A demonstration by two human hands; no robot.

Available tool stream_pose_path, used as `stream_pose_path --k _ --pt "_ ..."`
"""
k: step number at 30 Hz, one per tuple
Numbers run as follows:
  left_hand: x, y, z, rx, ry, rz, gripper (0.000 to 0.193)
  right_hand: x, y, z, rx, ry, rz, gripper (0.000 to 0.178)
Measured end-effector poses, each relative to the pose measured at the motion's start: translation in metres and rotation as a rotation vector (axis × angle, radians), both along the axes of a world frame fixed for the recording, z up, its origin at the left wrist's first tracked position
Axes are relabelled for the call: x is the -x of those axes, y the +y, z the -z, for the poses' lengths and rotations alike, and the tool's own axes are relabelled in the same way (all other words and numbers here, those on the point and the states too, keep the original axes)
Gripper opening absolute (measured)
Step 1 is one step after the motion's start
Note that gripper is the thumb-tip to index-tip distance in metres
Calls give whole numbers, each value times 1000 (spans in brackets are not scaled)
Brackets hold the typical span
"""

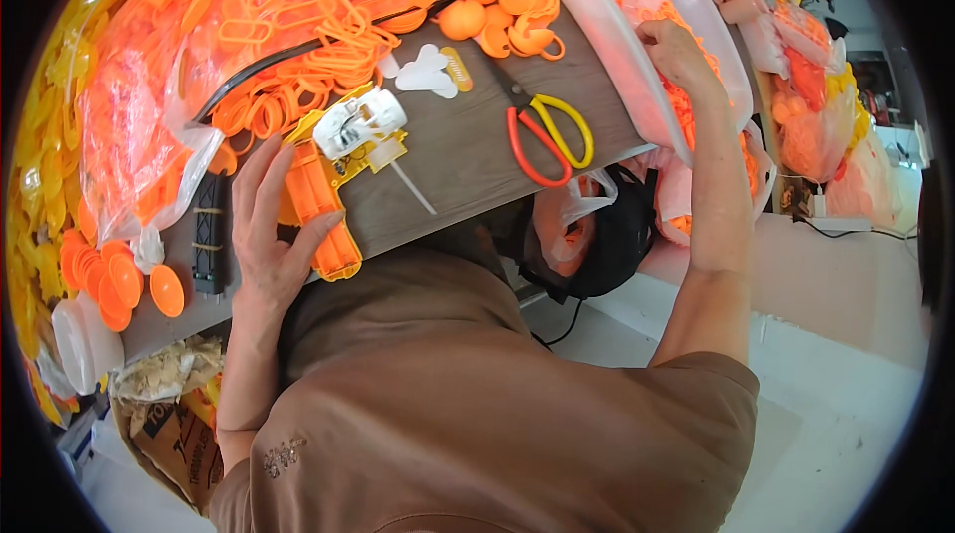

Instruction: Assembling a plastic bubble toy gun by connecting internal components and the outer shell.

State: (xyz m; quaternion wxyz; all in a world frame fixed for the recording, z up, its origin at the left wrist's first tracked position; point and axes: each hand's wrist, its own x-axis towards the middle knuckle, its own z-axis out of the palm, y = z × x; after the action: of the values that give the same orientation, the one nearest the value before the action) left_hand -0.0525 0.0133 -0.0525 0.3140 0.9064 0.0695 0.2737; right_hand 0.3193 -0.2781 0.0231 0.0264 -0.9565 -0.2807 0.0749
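Observation:
At the table's near edge lies an orange plastic trough-shaped piece with yellow parts around it. My left hand grips it from the left, thumb on top and fingers along its side. Against its far right side sits a white plastic mechanism with a thin white stick. My right hand reaches into a long translucent white bin of small orange parts. Its fingers are curled together, and what they pinch, if anything, is hidden.
Scissors with red and yellow handles lie on the grey table. Orange rings and loops pile up behind a black strap. Orange spoon-like pieces lie left, near a black bar. A black bag hangs below the edge.

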Motion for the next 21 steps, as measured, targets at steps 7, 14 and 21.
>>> stream_pose_path --k 7,14,21 --pt "-2 -2 -1 -1 17 2 69 -12 -7 -2 162 15 -6 24" --pt "-1 -1 -2 15 20 1 68 -4 -8 -17 -20 -9 -9 20" --pt "10 -7 -31 -174 -108 -65 55 76 25 -46 -836 28 -49 9"
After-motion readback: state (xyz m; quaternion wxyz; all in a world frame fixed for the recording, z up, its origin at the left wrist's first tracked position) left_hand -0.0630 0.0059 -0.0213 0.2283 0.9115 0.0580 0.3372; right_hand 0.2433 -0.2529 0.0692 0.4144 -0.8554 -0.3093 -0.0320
